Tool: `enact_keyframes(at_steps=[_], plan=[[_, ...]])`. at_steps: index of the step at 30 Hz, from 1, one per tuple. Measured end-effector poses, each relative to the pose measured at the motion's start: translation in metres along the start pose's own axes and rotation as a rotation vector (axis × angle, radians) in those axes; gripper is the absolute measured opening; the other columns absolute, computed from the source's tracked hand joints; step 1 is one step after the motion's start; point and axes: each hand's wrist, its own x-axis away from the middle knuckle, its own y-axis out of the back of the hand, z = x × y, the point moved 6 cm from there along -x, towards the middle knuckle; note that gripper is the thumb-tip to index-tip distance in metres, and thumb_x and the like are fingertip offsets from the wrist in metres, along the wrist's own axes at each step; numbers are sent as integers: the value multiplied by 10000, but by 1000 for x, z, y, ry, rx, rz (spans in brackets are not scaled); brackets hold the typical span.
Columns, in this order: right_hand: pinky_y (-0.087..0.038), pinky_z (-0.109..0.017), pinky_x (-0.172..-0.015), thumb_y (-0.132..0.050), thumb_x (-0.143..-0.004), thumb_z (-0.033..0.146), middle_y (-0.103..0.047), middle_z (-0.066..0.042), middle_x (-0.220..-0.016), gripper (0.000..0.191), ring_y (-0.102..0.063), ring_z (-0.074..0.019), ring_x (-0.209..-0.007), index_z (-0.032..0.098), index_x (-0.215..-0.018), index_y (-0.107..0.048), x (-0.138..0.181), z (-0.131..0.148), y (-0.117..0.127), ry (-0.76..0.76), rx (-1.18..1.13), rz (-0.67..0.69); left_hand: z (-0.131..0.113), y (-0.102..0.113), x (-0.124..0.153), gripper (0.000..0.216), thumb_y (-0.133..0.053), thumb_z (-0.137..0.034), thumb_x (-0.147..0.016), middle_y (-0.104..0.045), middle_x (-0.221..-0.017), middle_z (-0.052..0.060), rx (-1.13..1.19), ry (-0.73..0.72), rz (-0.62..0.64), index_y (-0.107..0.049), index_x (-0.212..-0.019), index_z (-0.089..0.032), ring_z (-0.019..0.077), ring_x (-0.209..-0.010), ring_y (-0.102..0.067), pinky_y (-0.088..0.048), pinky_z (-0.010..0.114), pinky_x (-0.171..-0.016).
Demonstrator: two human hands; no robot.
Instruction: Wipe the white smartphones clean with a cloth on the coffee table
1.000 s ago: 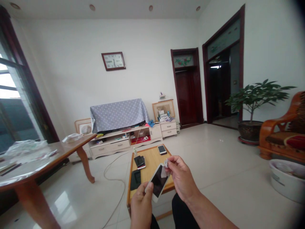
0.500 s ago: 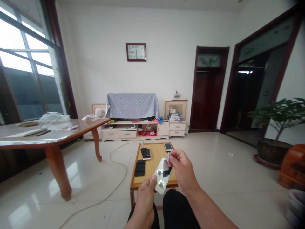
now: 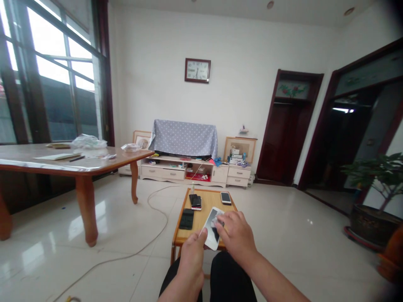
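My left hand (image 3: 191, 263) grips the near end of a white-framed smartphone (image 3: 211, 229), held tilted above the near edge of a small wooden table (image 3: 208, 202). My right hand (image 3: 236, 235) lies over the phone's right side with its fingers pressed on the dark screen. A small pale wipe or film sits under its fingertips, mostly hidden. On the table lie a white phone (image 3: 225, 198), a stack of dark phones (image 3: 195, 201) and a black case (image 3: 187, 219).
A large brown table (image 3: 78, 164) with papers and plastic stands at the left. A white cable (image 3: 157, 226) trails over the tiled floor. A low TV cabinet (image 3: 192, 170) with a covered screen lines the far wall. A potted plant (image 3: 374, 197) stands at the right, by dark doorways.
My right hand, which held a small pale piece pinched above the phone's top end, has come down onto the screen. My head has turned left, so the chair and basin left the picture.
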Motion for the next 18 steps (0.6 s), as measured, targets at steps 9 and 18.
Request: enact_keyframes(at_steps=[9, 18], plan=[[-408, -348, -833, -588, -901, 238, -658, -43, -917, 97, -537, -240, -938, 239, -939, -677, -16, -16, -24, -131, -60, 40, 15, 9, -10, 401, -770, -527, -660, -690, -823, 32, 98, 66, -2, -669, -816, -171, 178, -733, -563, -371, 307, -718], [-403, -313, -806, -611, -877, 264, -648, -20, -908, 67, -560, -217, -920, 258, -899, -675, -14, -16, -37, -142, -137, 117, 20, 4, -14, 221, -678, -376, -755, -679, -843, 27, 57, 43, 79, -712, -853, -182, 171, -773, -534, -352, 291, -720]])
